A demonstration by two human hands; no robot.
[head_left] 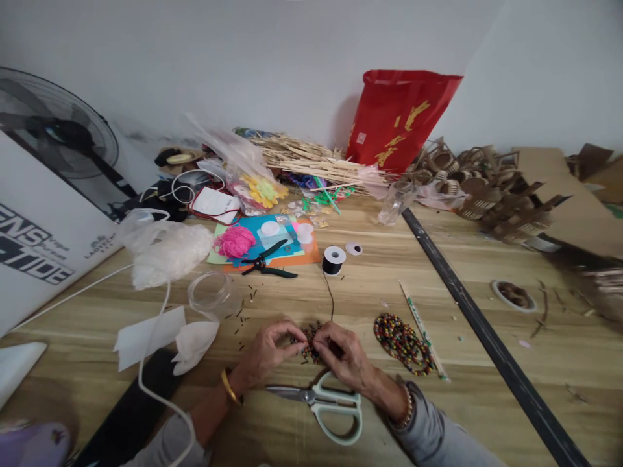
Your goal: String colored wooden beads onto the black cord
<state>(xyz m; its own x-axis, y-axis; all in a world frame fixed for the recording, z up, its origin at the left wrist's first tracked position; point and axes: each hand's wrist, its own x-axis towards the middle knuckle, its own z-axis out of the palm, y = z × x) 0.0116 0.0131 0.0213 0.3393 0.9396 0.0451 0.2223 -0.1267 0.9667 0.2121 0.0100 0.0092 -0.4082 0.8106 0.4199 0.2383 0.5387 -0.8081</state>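
Observation:
Over a small pile of dark, multicoloured beads (310, 353), my left hand (275, 347) has thumb and forefinger pinched together. Whatever lies between those fingertips is too small to make out. Close beside it, my right hand (344, 353) is closed in a pinch at the end of a black cord (331, 299). That cord runs down from a spool (333, 261) standing upright beyond the hands. Scissors with pale green handles (335, 408) lie just below both hands. To the right rests a coiled string of colourful beads (402, 344).
Pliers (270, 261) and pink yarn (236, 241) lie on coloured sheets. A clear jar (211, 295) and white paper (150, 337) are at left, crossed by a white cable (146, 363). Thin sticks (423, 331) lie right, before a dark strip (479, 318).

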